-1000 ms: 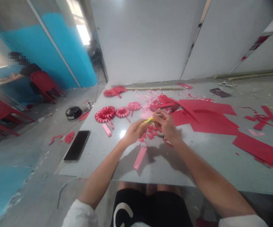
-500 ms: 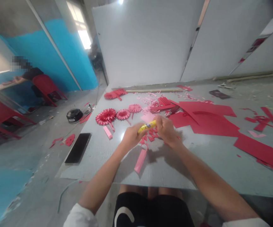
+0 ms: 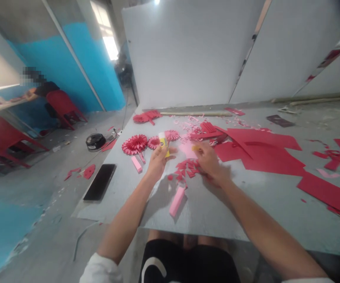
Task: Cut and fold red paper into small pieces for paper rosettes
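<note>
My left hand (image 3: 158, 162) stands above the table and grips an upright yellow-and-white glue stick (image 3: 164, 144) in its fingers. My right hand (image 3: 211, 160) is a little to the right, pinching a small yellow cap (image 3: 195, 148) above a pale pink paper square (image 3: 187, 149). Small red paper triangles (image 3: 184, 169) lie between and below my hands. A pink paper strip (image 3: 176, 201) lies nearer me. Beyond my left hand are several red paper rosettes, the largest (image 3: 134, 144) with a pink strip (image 3: 136, 164) below it.
Large red paper sheets (image 3: 261, 151) and offcuts cover the table's right side, with paper scraps behind. A black phone (image 3: 100, 182) lies on the table's left. Beyond that edge, a seated person (image 3: 41, 89) and red plastic chairs (image 3: 63, 106) stand on the floor.
My hands have moved apart. The glue stick, held across both hands before, now stands upright in my left hand, and my right hand holds the small yellow cap.
</note>
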The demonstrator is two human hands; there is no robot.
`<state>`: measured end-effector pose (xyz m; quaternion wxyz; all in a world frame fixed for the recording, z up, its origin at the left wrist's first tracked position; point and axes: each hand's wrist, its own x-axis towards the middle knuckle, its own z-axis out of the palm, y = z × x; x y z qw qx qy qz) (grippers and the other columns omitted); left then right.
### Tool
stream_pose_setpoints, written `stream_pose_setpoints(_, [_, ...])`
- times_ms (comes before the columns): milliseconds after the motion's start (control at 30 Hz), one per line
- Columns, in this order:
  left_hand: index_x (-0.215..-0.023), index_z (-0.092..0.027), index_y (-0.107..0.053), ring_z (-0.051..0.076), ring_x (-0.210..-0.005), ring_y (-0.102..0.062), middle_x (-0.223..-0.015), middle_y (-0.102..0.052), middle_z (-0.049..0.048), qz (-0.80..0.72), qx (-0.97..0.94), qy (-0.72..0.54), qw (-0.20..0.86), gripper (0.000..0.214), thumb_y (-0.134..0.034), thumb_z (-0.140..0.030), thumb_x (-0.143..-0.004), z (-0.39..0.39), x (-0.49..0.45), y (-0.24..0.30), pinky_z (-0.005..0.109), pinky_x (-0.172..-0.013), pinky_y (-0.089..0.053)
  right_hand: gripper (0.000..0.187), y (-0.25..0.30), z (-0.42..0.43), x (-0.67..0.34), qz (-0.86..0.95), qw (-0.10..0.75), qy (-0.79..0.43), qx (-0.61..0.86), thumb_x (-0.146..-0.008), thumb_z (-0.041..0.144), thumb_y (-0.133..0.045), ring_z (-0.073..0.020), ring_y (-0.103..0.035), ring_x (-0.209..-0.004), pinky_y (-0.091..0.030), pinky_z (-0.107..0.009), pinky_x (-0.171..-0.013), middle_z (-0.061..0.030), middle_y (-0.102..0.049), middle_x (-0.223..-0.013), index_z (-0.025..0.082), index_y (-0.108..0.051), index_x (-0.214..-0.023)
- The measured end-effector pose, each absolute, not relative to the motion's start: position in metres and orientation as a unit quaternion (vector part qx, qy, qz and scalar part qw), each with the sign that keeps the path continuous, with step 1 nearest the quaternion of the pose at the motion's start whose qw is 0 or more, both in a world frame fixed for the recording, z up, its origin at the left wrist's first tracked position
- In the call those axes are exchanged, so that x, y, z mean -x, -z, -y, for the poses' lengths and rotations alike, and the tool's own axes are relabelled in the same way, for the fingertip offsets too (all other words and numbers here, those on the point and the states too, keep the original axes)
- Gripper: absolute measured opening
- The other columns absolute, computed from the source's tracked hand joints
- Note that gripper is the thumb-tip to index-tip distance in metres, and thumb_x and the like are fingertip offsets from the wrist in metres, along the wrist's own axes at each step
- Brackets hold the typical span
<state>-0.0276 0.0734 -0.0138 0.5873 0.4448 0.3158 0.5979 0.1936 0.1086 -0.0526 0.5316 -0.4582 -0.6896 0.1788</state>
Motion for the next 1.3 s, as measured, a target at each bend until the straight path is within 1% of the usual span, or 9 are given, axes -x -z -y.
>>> stream_pose_setpoints(67, [-0.088,-0.017,-0.066,0.012,-0.078,-0.062,-0.085,-0.068,0.0028,-0.332,-0.45,-0.608,0.564,0.041,-0.082,-0.051,-0.071,-0.074,0.028,0.017,0.023,-0.071,-0.047,0.029,0.063,-0.108,-0.177,0.735,0.488,-0.182,0.434,-0.088,0.017,-0.052,-0.0218,-0.063,-0.093,-0.05,-0.036,-0.083,-0.0096,-0.066,-0.106,0.021,-0.069,-0.111])
stream_pose_setpoints(300, [-0.093,-0.018,-0.067,0.014,-0.078,-0.061,-0.083,-0.067,0.0028,-0.35,-0.47,-0.643,0.492,0.037,-0.082,-0.044,-0.072,-0.078,0.028,0.024,0.027,-0.076,-0.047,0.014,0.085,-0.119,-0.15,0.774,0.393,-0.13,0.48,-0.081,0.018,-0.064,-0.0268,-0.062,-0.095,-0.047,-0.042,-0.091,-0.01,-0.071,-0.096,0.018,-0.068,-0.094])
stream_pose_setpoints(467, [-0.089,-0.018,-0.064,0.013,-0.075,-0.061,-0.08,-0.065,0.001,-0.366,-0.484,-0.647,0.461,0.035,-0.085,-0.037,-0.069,-0.073,0.022,0.023,0.026,-0.072,-0.048,0.035,0.074,-0.115,-0.152,0.761,0.427,-0.128,0.471,-0.079,0.021,-0.071,-0.0312,-0.059,-0.106,-0.045,-0.049,-0.097,-0.0145,-0.069,-0.113,0.018,-0.065,-0.113])
stream_pose_setpoints(533, [-0.09,-0.017,-0.065,0.014,-0.075,-0.062,-0.081,-0.066,0.0019,-0.39,-0.487,-0.64,0.448,0.035,-0.085,-0.037,-0.069,-0.071,0.021,0.024,0.027,-0.071,-0.049,0.038,0.061,-0.104,-0.153,0.72,0.504,-0.192,0.437,-0.083,0.029,-0.071,-0.0291,-0.061,-0.106,-0.047,-0.047,-0.095,-0.0133,-0.068,-0.119,0.02,-0.063,-0.118])
stream_pose_setpoints(600, [-0.089,-0.017,-0.066,0.016,-0.077,-0.062,-0.081,-0.067,0.0028,-0.418,-0.494,-0.639,0.415,0.033,-0.084,-0.037,-0.069,-0.068,0.02,0.025,0.028,-0.072,-0.049,0.04,0.048,-0.092,-0.152,0.673,0.536,-0.353,0.368,-0.087,0.036,-0.069,-0.024,-0.066,-0.096,-0.054,-0.04,-0.084,-0.0092,-0.07,-0.115,0.024,-0.061,-0.123])
stream_pose_setpoints(733, [-0.089,-0.017,-0.069,0.017,-0.082,-0.062,-0.085,-0.069,0.0038,-0.439,-0.516,-0.643,0.358,0.027,-0.081,-0.036,-0.073,-0.063,0.018,0.026,0.028,-0.076,-0.048,0.036,0.035,-0.075,-0.149,0.567,0.556,-0.532,0.295,-0.077,0.034,-0.08,-0.0198,-0.069,-0.089,-0.056,-0.034,-0.08,-0.0042,-0.073,-0.102,0.025,-0.068,-0.11])
stream_pose_setpoints(900, [-0.087,-0.018,-0.071,0.017,-0.082,-0.061,-0.085,-0.069,0.003,-0.464,-0.527,-0.638,0.315,0.021,-0.078,-0.035,-0.077,-0.058,0.014,0.027,0.028,-0.077,-0.047,0.039,0.034,-0.072,-0.146,0.516,0.546,-0.574,0.324,-0.067,0.032,-0.087,-0.0191,-0.07,-0.083,-0.056,-0.033,-0.079,-0.0028,-0.076,-0.095,0.023,-0.074,-0.103])
stream_pose_setpoints(1100, [-0.088,-0.019,-0.072,0.018,-0.083,-0.063,-0.087,-0.072,0.0034,-0.463,-0.542,-0.628,0.313,0.019,-0.077,-0.033,-0.077,-0.054,0.011,0.026,0.03,-0.078,-0.047,0.043,0.03,-0.065,-0.14,0.429,0.489,-0.69,0.319,-0.073,0.059,-0.079,-0.0136,-0.061,-0.057,-0.051,-0.027,-0.054,-0.0024,-0.067,-0.067,0.017,-0.072,-0.08])
stream_pose_setpoints(1300, [-0.088,-0.019,-0.072,0.018,-0.081,-0.063,-0.086,-0.072,0.0033,-0.449,-0.549,-0.634,0.31,0.016,-0.077,-0.031,-0.078,-0.05,0.009,0.02,0.03,-0.077,-0.047,0.041,0.028,-0.062,-0.139,0.419,0.497,-0.701,0.292,-0.068,0.05,-0.086,-0.0115,-0.061,-0.054,-0.05,-0.023,-0.053,0.0011,-0.067,-0.068,0.02,-0.07,-0.09])
